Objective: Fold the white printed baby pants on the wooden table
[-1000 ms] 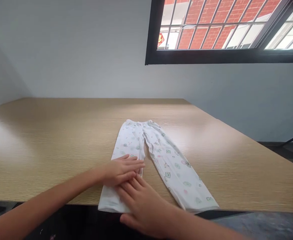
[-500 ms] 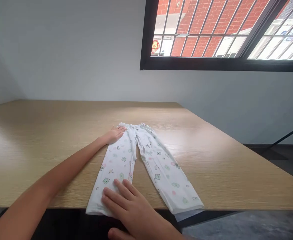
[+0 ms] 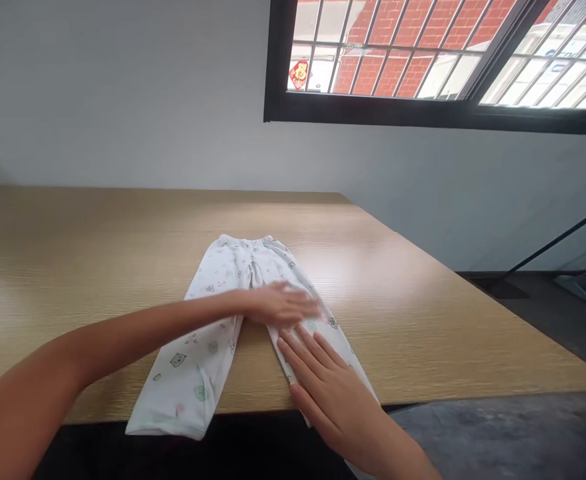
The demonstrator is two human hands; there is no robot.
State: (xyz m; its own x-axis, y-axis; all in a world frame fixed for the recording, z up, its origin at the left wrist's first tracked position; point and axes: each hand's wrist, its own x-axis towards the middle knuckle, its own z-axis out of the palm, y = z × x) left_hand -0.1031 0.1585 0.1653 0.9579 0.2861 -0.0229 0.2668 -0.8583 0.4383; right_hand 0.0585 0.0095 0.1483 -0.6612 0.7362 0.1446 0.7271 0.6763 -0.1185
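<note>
A pair of white pants with small animal prints lies spread on the table, waistband away from me, the left leg's hem hanging over the near edge. My left hand, slightly blurred, reaches across to the right leg with its fingers stretched out. Just below it, my right hand rests flat on the lower part of that leg, fingers extended. Neither hand grips the fabric. My right hand and wrist hide most of the right leg's hem.
The wooden table extends to the back wall. A dark-framed barred window is set in the wall at upper right. Beyond the table's right edge are a thin dark pole and the grey floor.
My left hand has moved from the waistband's left side across to the right leg. My right hand has shifted from the left leg to the right leg. The view has tilted slightly.
</note>
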